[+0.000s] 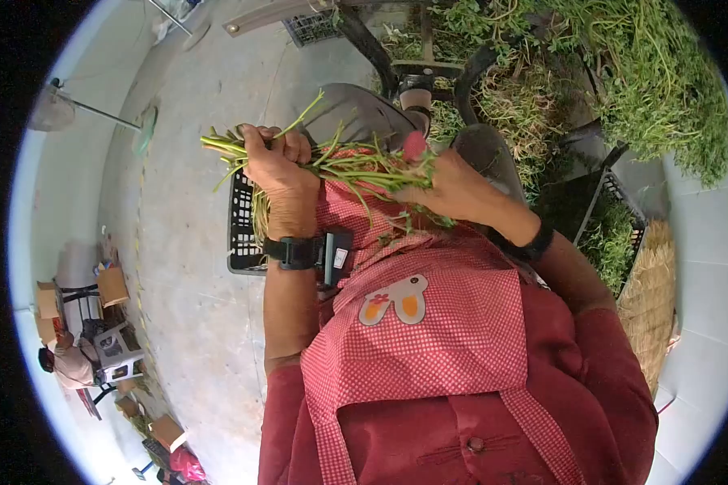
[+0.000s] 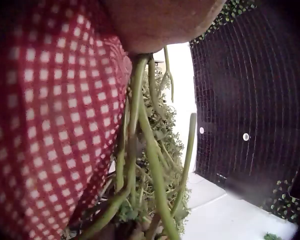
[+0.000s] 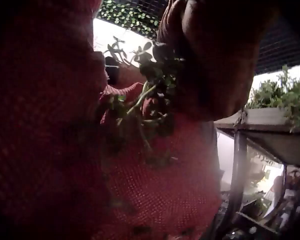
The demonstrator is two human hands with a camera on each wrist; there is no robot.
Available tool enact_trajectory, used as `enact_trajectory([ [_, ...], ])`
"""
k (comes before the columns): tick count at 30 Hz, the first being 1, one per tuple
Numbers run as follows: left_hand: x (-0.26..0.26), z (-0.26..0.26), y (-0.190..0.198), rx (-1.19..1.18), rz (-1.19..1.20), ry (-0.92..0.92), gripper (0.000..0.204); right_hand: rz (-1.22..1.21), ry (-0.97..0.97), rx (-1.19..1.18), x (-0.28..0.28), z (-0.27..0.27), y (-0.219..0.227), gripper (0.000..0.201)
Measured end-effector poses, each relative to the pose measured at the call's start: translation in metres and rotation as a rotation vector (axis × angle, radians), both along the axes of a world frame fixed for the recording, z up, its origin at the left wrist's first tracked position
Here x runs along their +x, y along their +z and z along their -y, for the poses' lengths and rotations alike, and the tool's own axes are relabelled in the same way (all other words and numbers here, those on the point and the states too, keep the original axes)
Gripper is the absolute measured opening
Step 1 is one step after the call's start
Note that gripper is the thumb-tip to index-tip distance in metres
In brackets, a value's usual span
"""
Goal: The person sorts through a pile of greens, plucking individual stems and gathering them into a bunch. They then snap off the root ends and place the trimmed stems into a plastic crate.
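A bunch of long green leafy stems (image 1: 352, 168) lies across my lap, over the red checked apron (image 1: 445, 283). My left hand (image 1: 281, 166) grips it near the cut ends, which stick out to the left past the fist. At the leafy end, my right hand (image 1: 449, 187) holds the bunch with curled fingers, and something red shows by its fingertips. In the left wrist view bare stems (image 2: 149, 135) hang below the hand, beside the apron. The right wrist view is dark, with small rounded leaves (image 3: 162, 70) close by the right hand (image 3: 215, 65).
Below my left hand stands a black plastic crate (image 1: 244, 222) with stems in it. A large heap of greens (image 1: 663, 89) lies on a raised surface at the front right. Another crate (image 1: 615, 234) of greens is at my right. Far left, a person (image 1: 73, 360) sits near cardboard boxes (image 1: 112, 286).
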State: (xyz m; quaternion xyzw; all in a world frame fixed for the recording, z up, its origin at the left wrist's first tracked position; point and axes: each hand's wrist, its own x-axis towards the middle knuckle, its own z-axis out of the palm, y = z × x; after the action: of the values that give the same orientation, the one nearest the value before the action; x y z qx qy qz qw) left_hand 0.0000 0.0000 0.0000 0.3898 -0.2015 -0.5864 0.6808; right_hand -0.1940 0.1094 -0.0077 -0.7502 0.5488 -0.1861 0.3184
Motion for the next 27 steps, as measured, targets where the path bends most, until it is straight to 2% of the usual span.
enact_trajectory([
  [2, 0.0, 0.001, 0.001, -0.099, -0.02, -0.065, 0.035, 0.041, -0.026, 0.003, -0.004, -0.012, -0.003, 0.034],
  [6, 0.001, 0.002, 0.004, -0.059, -0.022, -0.043, 0.035, 0.138, -0.066, -0.051, -0.03, -0.045, -0.008, 0.03],
  [8, 0.003, 0.004, 0.004, -0.048, -0.045, -0.038, 0.034, 0.024, 0.096, -0.164, -0.055, -0.058, -0.013, 0.036],
  [9, 0.005, 0.006, 0.003, -0.048, -0.048, -0.044, 0.034, 0.02, 0.091, -0.163, -0.066, -0.068, -0.013, 0.036],
  [11, 0.01, 0.009, -0.003, -0.085, -0.098, -0.047, 0.034, 0.589, -0.215, 0.459, -0.084, -0.086, -0.012, 0.039],
  [12, 0.008, 0.007, -0.001, -0.077, -0.059, -0.035, 0.034, 0.592, -0.22, 0.464, -0.089, -0.09, -0.011, 0.039],
  [14, 0.007, 0.004, -0.003, -0.089, -0.103, -0.064, 0.034, 0.79, -0.62, 0.447, -0.098, -0.089, -0.006, 0.034],
  [15, 0.006, 0.004, -0.002, -0.108, -0.148, -0.086, 0.035, 0.795, -0.621, 0.44, -0.099, -0.086, -0.011, 0.034],
  [17, 0.006, 0.003, 0.0, -0.1, -0.142, -0.081, 0.035, 0.62, -0.386, -0.193, -0.098, -0.083, -0.029, 0.026],
  [18, 0.007, 0.002, 0.001, -0.09, -0.136, -0.075, 0.035, 0.624, -0.392, -0.195, -0.093, -0.078, -0.02, 0.026],
  [20, 0.012, 0.007, -0.007, -0.08, -0.169, -0.1, 0.037, 1.136, -0.573, 0.398, -0.071, -0.059, 0.006, 0.025],
  [23, 0.013, 0.008, -0.011, -0.104, -0.181, -0.111, 0.037, 1.03, -0.477, 0.45, -0.061, -0.038, -0.013, 0.025],
  [25, 0.01, 0.007, -0.007, -0.112, -0.182, -0.127, 0.037, 1.067, -0.507, 0.465, -0.045, -0.029, -0.017, 0.026],
  [27, 0.008, 0.005, -0.003, -0.071, -0.152, -0.058, 0.037, 1.081, -0.449, 0.429, -0.026, -0.024, -0.015, 0.028],
])
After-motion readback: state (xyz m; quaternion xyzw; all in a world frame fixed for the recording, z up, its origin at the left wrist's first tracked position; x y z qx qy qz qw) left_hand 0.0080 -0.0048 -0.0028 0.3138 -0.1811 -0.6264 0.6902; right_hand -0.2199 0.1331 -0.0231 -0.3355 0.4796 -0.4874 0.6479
